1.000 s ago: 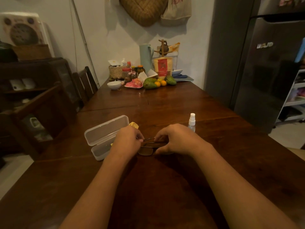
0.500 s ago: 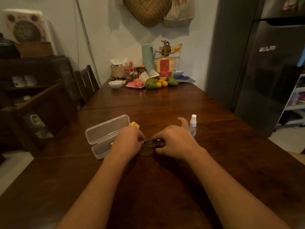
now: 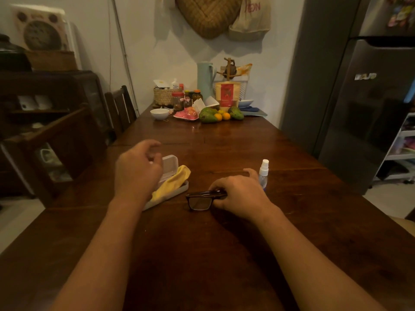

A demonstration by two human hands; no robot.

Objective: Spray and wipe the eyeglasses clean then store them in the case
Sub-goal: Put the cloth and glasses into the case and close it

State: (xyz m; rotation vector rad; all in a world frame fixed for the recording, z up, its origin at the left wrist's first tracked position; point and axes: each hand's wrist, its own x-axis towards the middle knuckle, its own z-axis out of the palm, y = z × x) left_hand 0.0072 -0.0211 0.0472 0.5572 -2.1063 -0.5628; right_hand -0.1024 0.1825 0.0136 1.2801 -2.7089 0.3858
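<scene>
The open case (image 3: 171, 165) could skid across the table (image 3: 224, 142) if you tug roughly at the yellow cloth (image 3: 175, 181) draped in it; your left hand (image 3: 137, 173) hangs above it, loosely curled and holding nothing. Your right hand (image 3: 239, 197) pinches the folded glasses (image 3: 199, 201) against the wood. Sliding them may scratch a lens, and your thumb may topple the spray bottle (image 3: 263, 175) just behind it.

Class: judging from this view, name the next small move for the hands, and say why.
Probably the left hand lowers to pinch the yellow cloth from the open case: it hovers empty above it, while the right hand grips the eyeglasses.
</scene>
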